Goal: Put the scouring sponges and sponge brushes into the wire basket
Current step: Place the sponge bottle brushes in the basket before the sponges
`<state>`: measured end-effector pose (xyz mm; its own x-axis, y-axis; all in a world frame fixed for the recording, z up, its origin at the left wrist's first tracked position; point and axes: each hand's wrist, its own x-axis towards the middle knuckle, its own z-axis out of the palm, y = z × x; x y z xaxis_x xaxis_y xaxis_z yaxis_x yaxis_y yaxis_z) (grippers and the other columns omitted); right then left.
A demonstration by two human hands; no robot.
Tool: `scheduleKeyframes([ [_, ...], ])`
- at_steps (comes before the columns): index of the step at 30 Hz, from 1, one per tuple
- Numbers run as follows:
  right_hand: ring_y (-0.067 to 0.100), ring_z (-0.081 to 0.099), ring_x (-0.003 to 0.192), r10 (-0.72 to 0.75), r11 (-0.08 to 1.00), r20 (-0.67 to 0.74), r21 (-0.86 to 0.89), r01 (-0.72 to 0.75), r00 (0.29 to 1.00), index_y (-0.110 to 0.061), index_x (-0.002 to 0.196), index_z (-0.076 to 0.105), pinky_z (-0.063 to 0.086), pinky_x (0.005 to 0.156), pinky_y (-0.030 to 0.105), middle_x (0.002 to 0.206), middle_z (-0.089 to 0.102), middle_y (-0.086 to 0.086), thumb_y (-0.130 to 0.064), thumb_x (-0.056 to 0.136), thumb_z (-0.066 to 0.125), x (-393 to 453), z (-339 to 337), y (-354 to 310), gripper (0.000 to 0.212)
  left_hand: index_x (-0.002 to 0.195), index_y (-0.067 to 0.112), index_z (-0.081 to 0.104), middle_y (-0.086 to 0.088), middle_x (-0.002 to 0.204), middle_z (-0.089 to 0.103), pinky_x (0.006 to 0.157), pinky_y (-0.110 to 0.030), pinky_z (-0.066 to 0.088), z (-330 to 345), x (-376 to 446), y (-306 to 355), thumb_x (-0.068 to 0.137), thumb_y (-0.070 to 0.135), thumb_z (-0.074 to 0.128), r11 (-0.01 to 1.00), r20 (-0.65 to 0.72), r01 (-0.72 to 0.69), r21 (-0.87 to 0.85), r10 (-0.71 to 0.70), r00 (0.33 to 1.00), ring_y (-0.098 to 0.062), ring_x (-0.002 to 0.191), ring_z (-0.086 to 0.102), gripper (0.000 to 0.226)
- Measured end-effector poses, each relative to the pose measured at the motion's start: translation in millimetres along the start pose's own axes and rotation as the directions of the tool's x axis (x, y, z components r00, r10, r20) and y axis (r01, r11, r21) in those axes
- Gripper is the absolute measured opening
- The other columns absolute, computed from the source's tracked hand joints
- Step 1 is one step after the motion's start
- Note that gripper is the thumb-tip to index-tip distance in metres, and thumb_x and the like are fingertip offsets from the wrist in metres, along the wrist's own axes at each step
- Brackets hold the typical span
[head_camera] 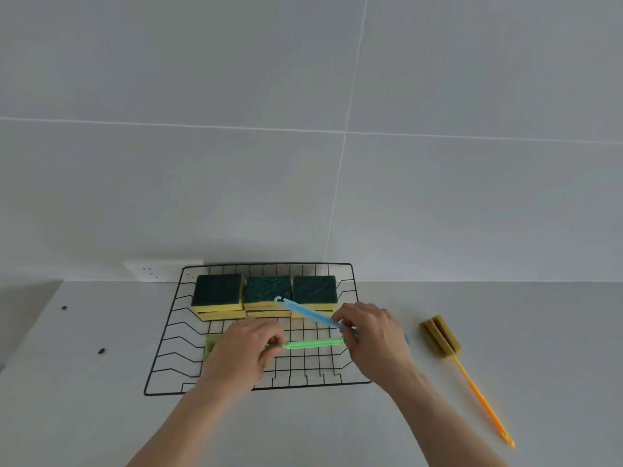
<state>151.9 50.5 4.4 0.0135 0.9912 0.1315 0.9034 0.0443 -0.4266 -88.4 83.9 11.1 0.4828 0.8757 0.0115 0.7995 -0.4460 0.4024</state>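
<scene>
A black wire basket (168, 335) sits on the grey counter against the wall. Along its back row stand three stacks of green-and-yellow scouring sponges (218, 296), (268, 293), (314, 293). My left hand (241, 348) is over the basket, gripping a green-handled sponge brush (313, 344) that lies across the basket floor. My right hand (371, 335) holds a blue-handled sponge brush (305, 311) above the basket's right side, its hooked end pointing at the sponges; its sponge head is hidden by the hand. An orange-handled sponge brush (441, 337) lies on the counter to the right of the basket.
A white wall socket (158, 271) sits behind the basket's back left corner. Two small dark specks (101, 351) lie on the counter to the left. The counter's left edge (30, 328) runs diagonally at the far left.
</scene>
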Motion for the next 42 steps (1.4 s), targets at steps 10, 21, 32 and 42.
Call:
scheduleKeyframes([
  [10, 0.019, 0.056, 0.076, -0.036, 0.991, 0.124, -0.127, 0.052, 0.992, -0.028, 0.098, 0.068, 0.047, 0.074, 0.034, 0.08, 0.064, -0.008, -0.007, 0.084, 0.072, 28, 64, -53, 0.026, 0.096, 0.037, 0.059, 0.021, 0.089, 0.06, 0.08, -0.016, 0.038, 22, 0, -62, 0.092, 0.038, 0.065, 0.996, 0.137, 0.078, -0.051, -0.07, 0.988, 0.002, 0.084, 0.049, 0.007],
  [21, 0.019, 0.058, 0.078, -0.076, 0.981, 0.209, -0.162, 0.111, 0.975, -0.028, 0.095, 0.066, 0.051, 0.075, 0.035, 0.083, 0.067, -0.008, 0.0, 0.073, 0.081, 33, 91, -59, 0.039, 0.097, 0.037, 0.066, 0.024, 0.093, 0.065, 0.076, -0.013, 0.045, 47, -4, -92, 0.091, 0.032, 0.068, 0.964, 0.245, 0.161, -0.211, -0.107, 0.964, 0.008, 0.086, 0.057, 0.009],
  [32, 0.018, 0.056, 0.081, -0.139, 0.987, 0.23, -0.048, 0.154, 0.963, -0.028, 0.098, 0.065, 0.046, 0.079, 0.032, 0.086, 0.065, -0.007, -0.001, 0.082, 0.073, 41, 116, -83, 0.032, 0.104, 0.038, 0.059, 0.021, 0.102, 0.056, 0.092, -0.029, 0.041, 24, -7, -136, 0.088, 0.031, 0.069, 0.995, 0.039, 0.093, -0.029, -0.092, 0.995, -0.005, 0.096, 0.047, 0.02],
  [42, 0.014, 0.053, 0.096, -0.044, 0.999, 0.166, 0.031, 0.039, 0.985, -0.028, 0.113, 0.066, 0.046, 0.084, 0.029, 0.105, 0.062, -0.011, -0.013, 0.084, 0.072, 26, 127, -64, 0.033, 0.108, 0.034, 0.059, 0.014, 0.095, 0.06, 0.087, -0.03, 0.043, 32, -10, -149, 0.098, 0.032, 0.052, 0.969, 0.06, 0.173, 0.176, -0.186, 0.981, -0.012, 0.088, 0.052, 0.013],
])
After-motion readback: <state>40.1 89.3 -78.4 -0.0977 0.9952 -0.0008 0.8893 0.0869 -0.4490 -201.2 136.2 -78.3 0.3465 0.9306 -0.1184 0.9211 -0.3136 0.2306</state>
